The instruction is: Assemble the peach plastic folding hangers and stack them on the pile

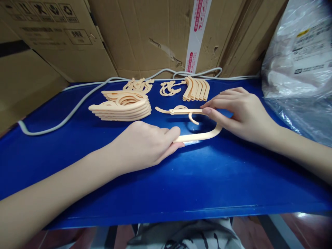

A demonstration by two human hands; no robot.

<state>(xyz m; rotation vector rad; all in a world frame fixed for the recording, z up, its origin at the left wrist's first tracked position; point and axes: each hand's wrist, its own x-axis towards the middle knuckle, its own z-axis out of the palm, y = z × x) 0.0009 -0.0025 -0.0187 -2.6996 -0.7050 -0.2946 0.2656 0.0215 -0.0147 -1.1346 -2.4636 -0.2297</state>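
Note:
Between my hands is a peach-coloured plastic folding hanger [197, 137], raised a little above the blue tabletop. My left hand [145, 147] is closed, thumb over fingers, on the near end of its lower arm. With thumb and fingertips my right hand [240, 112] pinches the right side, where the upper bar meets the bent part; the fingers hide this joint. A curved hook [193, 119] hangs below the upper bar. Left of the hanger lies a stack of folded hangers [119, 110]. Behind it are a row of curved hanger arms [195, 89] and loose hook pieces [169, 89].
More loose hook-shaped pieces [137, 84] lie behind the stack. A grey-white cable [64, 121] runs along the table's left and back. Cardboard boxes [145, 38] wall the back and left. A clear plastic bag of white goods [298, 58] stands at the right. The blue table's front edge [166, 221] is near my lap.

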